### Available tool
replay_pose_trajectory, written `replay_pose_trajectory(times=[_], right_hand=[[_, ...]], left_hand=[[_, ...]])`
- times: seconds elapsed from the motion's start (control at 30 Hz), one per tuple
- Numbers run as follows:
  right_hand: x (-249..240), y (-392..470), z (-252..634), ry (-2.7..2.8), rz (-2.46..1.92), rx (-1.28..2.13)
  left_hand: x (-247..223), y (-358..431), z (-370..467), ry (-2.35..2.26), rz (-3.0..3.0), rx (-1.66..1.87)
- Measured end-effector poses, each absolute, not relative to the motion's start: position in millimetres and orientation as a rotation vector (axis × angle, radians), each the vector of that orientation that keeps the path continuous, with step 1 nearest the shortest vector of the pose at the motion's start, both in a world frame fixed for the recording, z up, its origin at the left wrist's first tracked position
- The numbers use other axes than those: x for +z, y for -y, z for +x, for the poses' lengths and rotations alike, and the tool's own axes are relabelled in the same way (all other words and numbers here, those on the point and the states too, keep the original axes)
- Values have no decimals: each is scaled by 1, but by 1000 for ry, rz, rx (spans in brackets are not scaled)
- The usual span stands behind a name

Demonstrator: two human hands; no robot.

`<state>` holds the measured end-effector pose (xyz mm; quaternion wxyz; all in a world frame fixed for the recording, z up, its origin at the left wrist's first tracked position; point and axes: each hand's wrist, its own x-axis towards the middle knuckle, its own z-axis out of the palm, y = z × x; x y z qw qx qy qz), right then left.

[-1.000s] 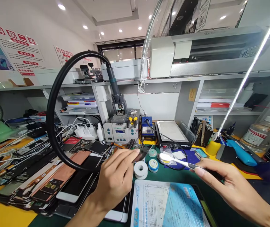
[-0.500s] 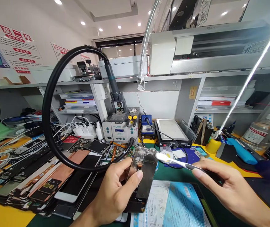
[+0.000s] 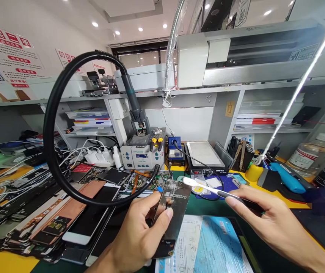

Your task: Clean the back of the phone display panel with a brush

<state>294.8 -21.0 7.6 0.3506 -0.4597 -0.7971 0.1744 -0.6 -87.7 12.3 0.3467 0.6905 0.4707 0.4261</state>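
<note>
My left hand grips a dark phone screen panel, its thumb across the face and the panel tilted upright. Pale residue marks the panel's upper end. In my right hand is a toothbrush with a white head and a dark grip, held between thumb and fingers. The brush head is at the panel's top right corner; whether it touches is unclear. Beneath the hands lies a blue and white sheet-covered pad on a green mat.
Stacked phone parts fill the left. Behind stand a hot-air station with a looping black hose, a soldering unit and a heating plate. At right are a yellow pot and a clear bottle.
The view has shifted slightly, moving the background left. The brush head has moved a little up and left with my right hand, staying near the panel's top corner.
</note>
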Motion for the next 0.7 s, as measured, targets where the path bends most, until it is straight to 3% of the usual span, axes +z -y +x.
replay_pose_trajectory(times=[0.7], right_hand=[[12, 21, 288, 2092, -1305, 670]], left_hand=[[20, 85, 2, -1173, 1591, 1105]])
